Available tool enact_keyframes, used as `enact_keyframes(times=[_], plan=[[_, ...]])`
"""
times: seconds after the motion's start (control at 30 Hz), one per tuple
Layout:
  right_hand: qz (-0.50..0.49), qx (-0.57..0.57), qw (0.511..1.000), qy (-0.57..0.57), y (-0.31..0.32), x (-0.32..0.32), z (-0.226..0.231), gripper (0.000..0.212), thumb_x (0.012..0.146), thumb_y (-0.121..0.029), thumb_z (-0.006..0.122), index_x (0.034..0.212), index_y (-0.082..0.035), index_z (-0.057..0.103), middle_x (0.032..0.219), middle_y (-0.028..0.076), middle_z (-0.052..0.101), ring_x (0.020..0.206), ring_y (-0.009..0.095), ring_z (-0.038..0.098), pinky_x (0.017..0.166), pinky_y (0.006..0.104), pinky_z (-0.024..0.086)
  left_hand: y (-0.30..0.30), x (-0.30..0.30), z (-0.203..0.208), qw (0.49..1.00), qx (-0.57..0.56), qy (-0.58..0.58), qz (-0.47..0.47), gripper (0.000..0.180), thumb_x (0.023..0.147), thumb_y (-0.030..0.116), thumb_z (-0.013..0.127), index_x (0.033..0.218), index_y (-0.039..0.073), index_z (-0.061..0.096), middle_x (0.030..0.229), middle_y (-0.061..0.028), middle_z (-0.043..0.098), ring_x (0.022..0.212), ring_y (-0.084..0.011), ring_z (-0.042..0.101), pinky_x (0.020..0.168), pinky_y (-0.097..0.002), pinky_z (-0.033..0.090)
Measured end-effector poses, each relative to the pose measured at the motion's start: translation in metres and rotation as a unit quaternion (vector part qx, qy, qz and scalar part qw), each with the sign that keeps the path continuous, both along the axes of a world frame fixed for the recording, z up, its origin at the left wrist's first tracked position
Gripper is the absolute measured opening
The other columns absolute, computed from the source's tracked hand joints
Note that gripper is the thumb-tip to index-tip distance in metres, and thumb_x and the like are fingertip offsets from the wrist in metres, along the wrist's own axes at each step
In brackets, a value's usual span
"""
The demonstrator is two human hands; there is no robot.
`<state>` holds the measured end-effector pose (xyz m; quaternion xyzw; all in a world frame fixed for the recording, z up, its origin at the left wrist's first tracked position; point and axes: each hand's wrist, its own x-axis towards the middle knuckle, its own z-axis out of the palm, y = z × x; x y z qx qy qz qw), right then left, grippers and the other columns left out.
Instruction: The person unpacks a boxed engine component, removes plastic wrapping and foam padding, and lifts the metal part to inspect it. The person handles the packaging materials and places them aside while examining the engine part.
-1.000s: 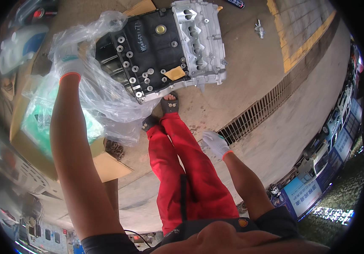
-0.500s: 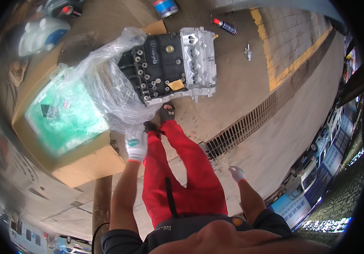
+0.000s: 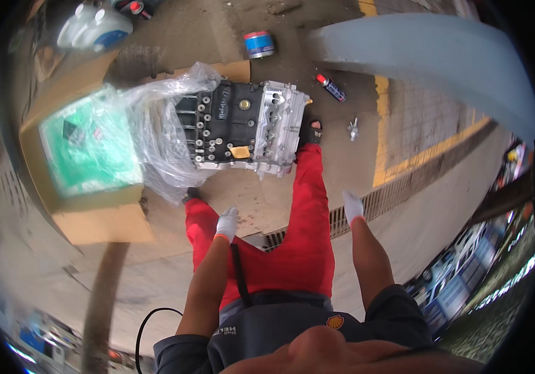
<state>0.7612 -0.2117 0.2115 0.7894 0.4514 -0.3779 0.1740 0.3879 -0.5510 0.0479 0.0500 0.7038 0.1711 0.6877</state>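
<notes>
An engine [image 3: 237,121] with a black block and a silver cylinder head lies on the floor ahead of me. Crumpled clear plastic wrap [image 3: 161,146] covers its left end and trails towards an opened cardboard box [image 3: 102,225]. My left hand [image 3: 227,223], in a white glove, hangs over my left thigh, below the engine and apart from the plastic. Over the floor grate at right is my right hand [image 3: 353,206], also gloved, touching nothing. Both hands look empty, with fingers loosely extended. A yellow tag [image 3: 240,152] sits on the block.
Green padding [image 3: 87,149] fills the box. Beyond the engine stands a blue tin [image 3: 259,45]; a red-capped spray can [image 3: 331,88] and a small metal part [image 3: 353,129] lie to its right. A grey curved beam [image 3: 429,47] crosses the upper right. White jugs [image 3: 96,28] stand far left.
My left hand has come away from the plastic's lower edge, moving right. My right hand has swung forward. My right foot has stepped to the engine's right side, so my legs are spread.
</notes>
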Motion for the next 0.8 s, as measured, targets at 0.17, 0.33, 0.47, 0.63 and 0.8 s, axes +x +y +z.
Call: enact_keyframes(times=[0.17,0.33,0.47,0.63,0.8], plan=[[-0.007,0.039,0.982,0.186,0.193,-0.062,-0.16,0.058,0.111,-0.041,0.06,0.15,0.003,0.061,0.152,0.013,0.065,0.141,0.024,0.059,0.122,0.0366,0.042,0.01,0.098,-0.06,0.924,-0.109,-0.126,0.344,0.042,0.114,0.041,0.05,0.142,0.012,0.061,0.142,-0.0111,0.066,0.133,-0.0301,0.061,0.112,-0.0421,0.047],[0.164,-0.059,0.964,0.203,0.314,-0.158,-0.286,0.063,0.11,-0.051,0.059,0.153,-0.005,0.061,0.15,0.008,0.065,0.138,0.021,0.059,0.115,0.0336,0.043,0.066,0.144,-0.145,0.745,-0.197,-0.173,0.614,0.053,0.114,0.056,0.045,0.15,0.019,0.054,0.149,-0.0073,0.061,0.139,-0.0323,0.056,0.118,-0.0469,0.043],[0.09,-0.206,0.945,0.238,0.34,-0.215,-0.347,0.074,0.106,-0.061,0.062,0.159,-0.009,0.056,0.155,0.006,0.061,0.133,0.02,0.059,0.112,0.0351,0.044,0.103,0.149,-0.202,0.689,-0.06,-0.221,0.687,0.046,0.109,0.047,0.052,0.136,0.011,0.063,0.13,-0.0106,0.071,0.116,-0.0316,0.07,0.102,-0.0488,0.057],[0.017,-0.383,0.916,0.118,0.338,-0.28,-0.368,0.076,0.106,-0.059,0.064,0.161,-0.008,0.055,0.168,0.013,0.05,0.155,0.027,0.042,0.126,0.0399,0.034,0.135,0.162,-0.226,0.579,-0.032,-0.259,0.773,0.045,0.108,0.046,0.05,0.131,0.01,0.066,0.128,-0.0114,0.072,0.113,-0.031,0.07,0.101,-0.0511,0.057],[-0.002,-0.381,0.903,0.2,0.336,-0.251,-0.41,0.058,0.109,-0.05,0.064,0.152,-0.012,0.064,0.143,0.008,0.07,0.117,0.024,0.071,0.094,0.0365,0.06,0.153,0.195,-0.239,0.546,-0.038,-0.249,0.799,0.046,0.109,0.046,0.05,0.132,0.01,0.066,0.128,-0.0116,0.072,0.114,-0.0312,0.07,0.101,-0.0511,0.058]])
